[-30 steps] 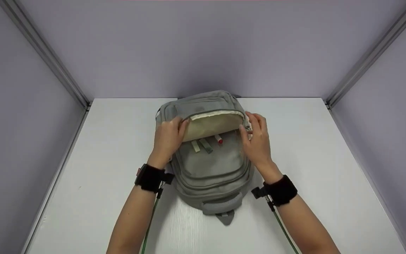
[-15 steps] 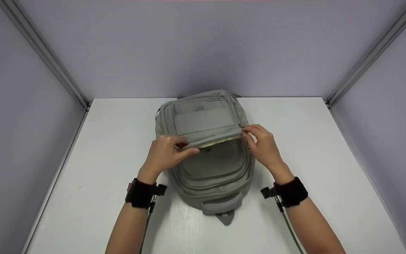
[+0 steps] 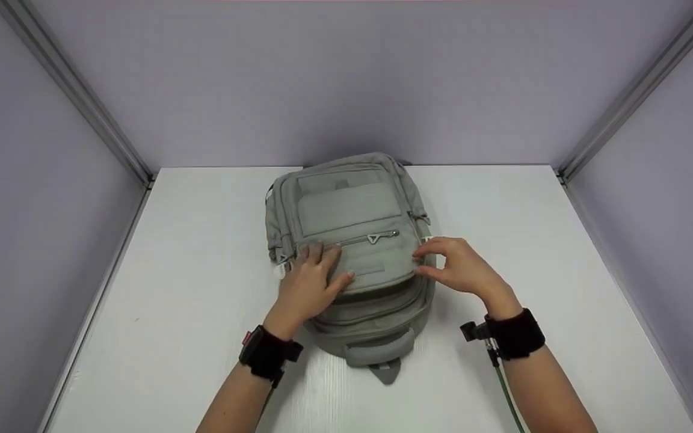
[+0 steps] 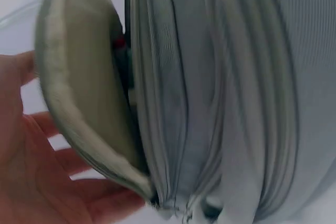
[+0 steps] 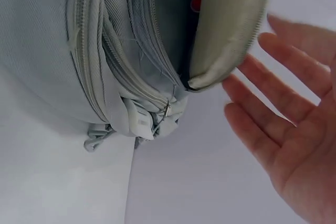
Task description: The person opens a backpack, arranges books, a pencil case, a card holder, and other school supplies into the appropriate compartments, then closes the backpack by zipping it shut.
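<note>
A grey backpack [image 3: 349, 207] lies on the white table, its carry handle [image 3: 381, 349] towards me. The front pocket's flap [image 3: 382, 264] is folded down over its opening, a gap still showing along the lower edge. My left hand [image 3: 305, 288] rests on the flap's left part with fingers spread. At the flap's right edge is my right hand [image 3: 465, 267], fingers loosely bent and nothing held. Inside the pocket, the right wrist view shows a pale lining [image 5: 226, 30] and a small round red end [image 5: 196, 4]; the rest of the contents is hidden.
Walls enclose the white table [image 3: 202, 288] at the back and sides. Zipped compartments [image 5: 86, 40] lie beneath the front pocket. A triangular zip pull [image 3: 373, 239] sits on the flap, and a strap end [image 3: 386, 371] sticks out below the handle.
The flap has come down towards me over the pocket, hiding the lining and several tags or sticks in the head view. Both hands moved nearer me; the left now lies spread on the flap.
</note>
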A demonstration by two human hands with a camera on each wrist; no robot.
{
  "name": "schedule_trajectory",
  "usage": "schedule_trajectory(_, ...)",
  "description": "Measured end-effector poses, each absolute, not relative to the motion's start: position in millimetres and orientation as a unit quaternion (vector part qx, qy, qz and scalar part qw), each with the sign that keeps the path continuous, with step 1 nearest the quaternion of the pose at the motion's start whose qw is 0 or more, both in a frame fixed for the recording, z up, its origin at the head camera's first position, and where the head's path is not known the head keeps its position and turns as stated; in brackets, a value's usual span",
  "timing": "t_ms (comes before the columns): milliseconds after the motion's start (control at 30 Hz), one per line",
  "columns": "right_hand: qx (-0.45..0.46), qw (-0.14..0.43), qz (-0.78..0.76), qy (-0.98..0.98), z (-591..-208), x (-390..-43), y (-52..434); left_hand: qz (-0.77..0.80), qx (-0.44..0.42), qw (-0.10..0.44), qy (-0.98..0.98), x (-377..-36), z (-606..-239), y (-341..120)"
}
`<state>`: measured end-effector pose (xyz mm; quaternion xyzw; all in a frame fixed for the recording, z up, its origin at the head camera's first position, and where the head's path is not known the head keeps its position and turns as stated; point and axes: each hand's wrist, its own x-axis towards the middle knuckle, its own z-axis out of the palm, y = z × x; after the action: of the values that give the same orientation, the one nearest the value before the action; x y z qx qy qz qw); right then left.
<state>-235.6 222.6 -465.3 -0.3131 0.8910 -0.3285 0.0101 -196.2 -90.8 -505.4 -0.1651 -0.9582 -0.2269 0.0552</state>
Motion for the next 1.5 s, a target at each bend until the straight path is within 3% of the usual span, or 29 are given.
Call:
schedule_trajectory(133, -0.301, 0.021, -0.321, 0.898, -470, -236, 215, -0.189, -0.131, 0.025, -0.973, -194, -514, -75)
schedule_trajectory(300, -0.280, 0.001, -0.278, 0.919, -480, -239, 203, -0.154, -0.131, 0.027, -0.979, -198, -522, -68)
schedule_trajectory(867, -0.267, -0.029, -0.196, 0.943, -492, -239, 165, -0.209, -0.197, 0.020, -0.958, -236, -523, -117)
schedule_trajectory(967, -0.247, -0.047, -0.194, 0.948, -488, -240, 157, -0.245, -0.193, 0.039, -0.950, -241, -515, -121)
schedule_trajectory(1100, -0.252, -0.064, -0.182, 0.948, -485, -244, 145, -0.262, -0.172, 0.103, -0.944, -247, -510, -128)
schedule_trajectory(1267, -0.289, -0.020, -0.150, 0.945, -485, -250, 131, -0.247, -0.112, 0.158, -0.950, -257, -513, -138)
schedule_trajectory(1500, -0.294, 0.075, -0.119, 0.945, -486, -255, 117, -0.218, -0.063, 0.135, -0.964, -271, -526, -144)
